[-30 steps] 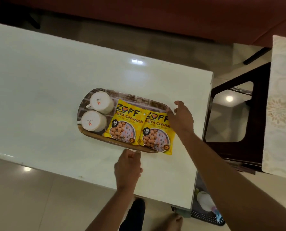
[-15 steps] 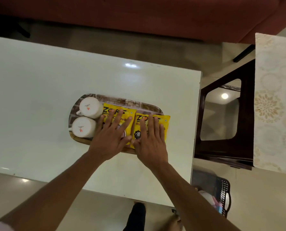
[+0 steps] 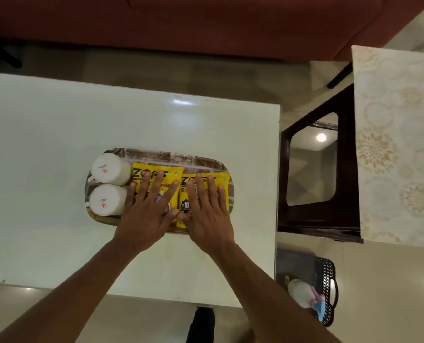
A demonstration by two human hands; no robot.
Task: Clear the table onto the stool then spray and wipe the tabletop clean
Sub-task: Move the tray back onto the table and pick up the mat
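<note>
An oval tray (image 3: 171, 155) rests on the white tabletop (image 3: 57, 134). It carries two upturned white cups (image 3: 109, 168) (image 3: 105, 199) at its left end and two yellow snack packets (image 3: 154, 170) (image 3: 220, 178) side by side. My left hand (image 3: 147, 211) lies flat, fingers spread, on the left packet. My right hand (image 3: 207, 211) lies flat on the right packet. Neither hand grips anything. A dark brown stool (image 3: 344, 219) stands just right of the table.
A black basket (image 3: 328, 268) on the floor at the table's near right corner holds a white spray bottle (image 3: 298, 292). A patterned cloth-covered surface (image 3: 398, 144) is at far right. A dark red sofa (image 3: 206, 21) runs along the far side.
A second ago my hands were at the tray's near and right rims. They have since moved onto the packets and now rest flat on them, barely shifting over the last half second.
</note>
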